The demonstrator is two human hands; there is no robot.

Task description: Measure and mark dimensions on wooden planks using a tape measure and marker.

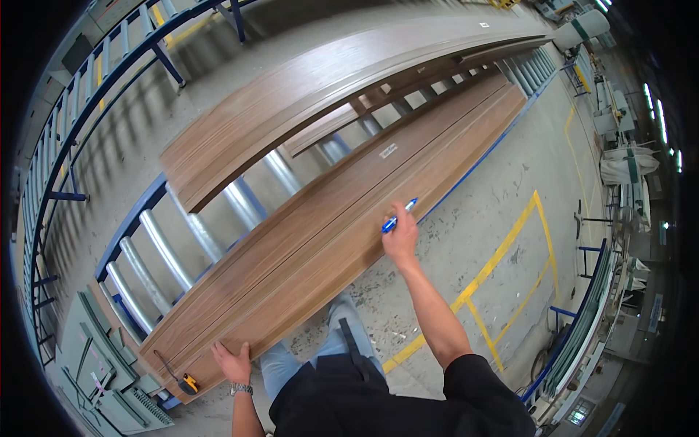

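A long brown wood-grain panel (342,218) with lengthwise grooves lies in front of me on a roller conveyor. My right hand (401,237) is closed around a blue pen (390,223), above the panel's near edge. Toward the panel's left end, my left hand (233,362) rests on the near edge with its fingers apart, holding nothing. Just left of that hand, a screwdriver (188,384) with a yellow and black handle lies on the panel. A small white label (389,151) is on the panel's surface.
Metal rollers (156,250) show between this panel and a second brown panel (291,87) farther off. A blue-framed conveyor (73,124) curves along the far left. Grey-green panels (98,379) are stacked at lower left. Yellow lines (502,255) mark the floor at right.
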